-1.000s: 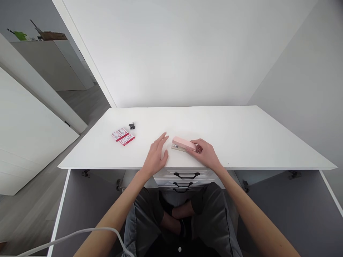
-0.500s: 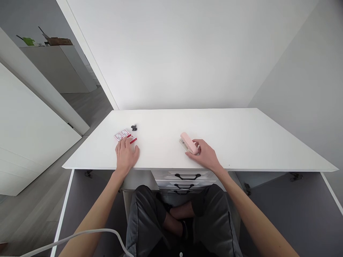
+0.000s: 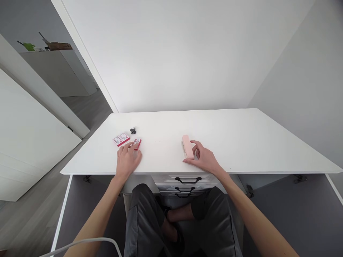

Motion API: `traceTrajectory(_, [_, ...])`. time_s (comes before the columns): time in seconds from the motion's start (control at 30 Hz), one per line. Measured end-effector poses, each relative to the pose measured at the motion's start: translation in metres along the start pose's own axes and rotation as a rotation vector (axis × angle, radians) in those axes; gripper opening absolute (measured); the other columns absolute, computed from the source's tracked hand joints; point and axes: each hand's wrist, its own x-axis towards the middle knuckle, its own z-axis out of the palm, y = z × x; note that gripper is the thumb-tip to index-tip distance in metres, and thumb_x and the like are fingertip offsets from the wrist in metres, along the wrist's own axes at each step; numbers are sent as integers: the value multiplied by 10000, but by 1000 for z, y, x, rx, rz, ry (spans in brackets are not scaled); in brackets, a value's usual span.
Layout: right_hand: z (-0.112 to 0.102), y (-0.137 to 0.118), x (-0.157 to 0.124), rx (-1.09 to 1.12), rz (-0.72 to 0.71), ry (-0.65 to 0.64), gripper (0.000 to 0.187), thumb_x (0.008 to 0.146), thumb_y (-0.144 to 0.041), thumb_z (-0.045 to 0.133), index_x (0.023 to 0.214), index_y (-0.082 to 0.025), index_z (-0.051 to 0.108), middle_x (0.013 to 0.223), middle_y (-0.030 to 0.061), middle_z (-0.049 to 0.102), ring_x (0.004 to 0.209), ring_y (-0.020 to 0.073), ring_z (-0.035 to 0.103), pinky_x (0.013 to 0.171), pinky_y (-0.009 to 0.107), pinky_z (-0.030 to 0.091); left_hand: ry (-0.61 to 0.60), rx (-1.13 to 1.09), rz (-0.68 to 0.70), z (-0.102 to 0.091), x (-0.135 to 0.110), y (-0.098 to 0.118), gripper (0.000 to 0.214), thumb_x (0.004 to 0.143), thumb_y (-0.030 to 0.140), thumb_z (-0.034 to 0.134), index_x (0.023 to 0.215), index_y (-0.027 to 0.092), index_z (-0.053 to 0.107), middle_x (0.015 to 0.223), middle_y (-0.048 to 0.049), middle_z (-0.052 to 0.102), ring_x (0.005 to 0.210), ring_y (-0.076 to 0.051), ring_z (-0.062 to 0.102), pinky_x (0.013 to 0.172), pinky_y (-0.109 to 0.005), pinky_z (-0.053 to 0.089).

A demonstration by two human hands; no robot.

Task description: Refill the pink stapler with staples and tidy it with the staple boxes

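Note:
A pink stapler (image 3: 188, 147) lies on the white tabletop, its head pointing away from me. My right hand (image 3: 204, 157) is curled around its right side and near end, thumb at the bottom and index finger alongside. On the left, my left hand (image 3: 128, 160) has its fingertips on a small red-and-white box (image 3: 138, 142), with the thumb bent close to the near end; the fingers partly cover the box. Just beyond that hand lie more flat red-and-white boxes (image 3: 121, 139), side by side. A small black clip-like item (image 3: 133, 131) sits behind them.
The white tabletop (image 3: 227, 139) meets a white wall at the back. Below its front edge are drawers with black handles (image 3: 188, 180) and cabinet openings on both sides. A white cable (image 3: 88, 241) crosses near my left forearm. A doorway stands to the left.
One small box has slid right, apart from the others, under my left hand. My right hand has turned the stapler so that it points more straight away from me.

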Motion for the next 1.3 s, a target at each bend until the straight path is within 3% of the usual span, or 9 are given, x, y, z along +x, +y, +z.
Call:
traceTrajectory(0.2, [1, 1, 2, 5, -6, -6, 856, 787, -676, 763, 1479, -284, 445, 988, 4, 709, 725, 205, 647, 714, 367, 512, -68, -143, 121, -5, 1, -2, 423, 983, 446, 524, 1334, 254, 661, 1407, -121, 597, 1174, -300, 637, 1101, -506, 461])
traceTrajectory(0.33, [1, 2, 3, -2, -13, -19, 851, 797, -685, 757, 1480, -285, 443, 971, -1, 700, 721, 202, 640, 716, 367, 516, -175, -215, 50, -7, 11, -13, 664, 943, 533, 589, 1517, 218, 480, 1557, -163, 478, 1191, -301, 647, 1159, -546, 422])
traceTrajectory(0.43, [1, 2, 3, 3, -11, -43, 835, 807, -659, 763, 1484, -294, 437, 971, -7, 701, 719, 199, 629, 719, 364, 517, -272, -231, -14, -7, 22, -24, 808, 905, 614, 622, 1568, 200, 419, 1445, -161, 590, 1316, -351, 573, 1180, -570, 390])
traceTrajectory(0.53, [-1, 0, 3, 11, -14, -50, 797, 823, -619, 761, 1483, -308, 441, 959, -17, 704, 709, 193, 622, 719, 358, 522, -328, -268, -31, -4, 31, -27, 811, 894, 647, 635, 1561, 226, 446, 1293, -124, 676, 1338, -353, 553, 1168, -555, 401])
traceTrajectory(0.63, [-2, -2, 4, 18, -18, -39, 759, 838, -615, 747, 1472, -311, 461, 957, -17, 711, 690, 186, 617, 704, 353, 528, -320, -347, -20, 0, 36, -11, 783, 882, 624, 674, 1533, 238, 475, 1323, -113, 668, 1227, -307, 623, 1107, -495, 469])
traceTrajectory(0.73, [-1, -2, 6, 15, -14, -30, 698, 848, -617, 737, 1431, -308, 506, 968, -10, 725, 676, 182, 612, 698, 354, 534, -352, -462, 46, 6, 35, 22, 730, 877, 606, 702, 1489, 259, 508, 1359, -103, 663, 1107, -265, 668, 995, -435, 543])
traceTrajectory(0.87, [1, 1, 8, 9, -13, -21, 609, 853, -620, 733, 1349, -304, 573, 955, -8, 736, 668, 185, 613, 694, 356, 533, -404, -558, 202, 18, 30, 72, 756, 866, 613, 741, 1513, 321, 479, 1367, -76, 664, 1149, -270, 663, 1011, -446, 540])
traceTrajectory(0.97, [2, 1, 9, 25, -15, -18, 570, 858, -609, 731, 1323, -307, 598, 949, -8, 742, 675, 188, 617, 700, 358, 534, -407, -575, 252, 27, 27, 96, 783, 857, 595, 766, 1531, 340, 461, 1308, -75, 688, 1147, -288, 664, 1021, -476, 532])
traceTrajectory(1.3, [1, -5, 10, 26, -23, -35, 453, 895, -599, 717, 1242, -313, 663, 959, 3, 762, 695, 199, 610, 679, 351, 517, -435, -551, 259, 39, 28, 108, 865, 800, 583, 834, 1536, 345, 446, 1324, -106, 680, 1229, -340, 624, 1053, -544, 504])
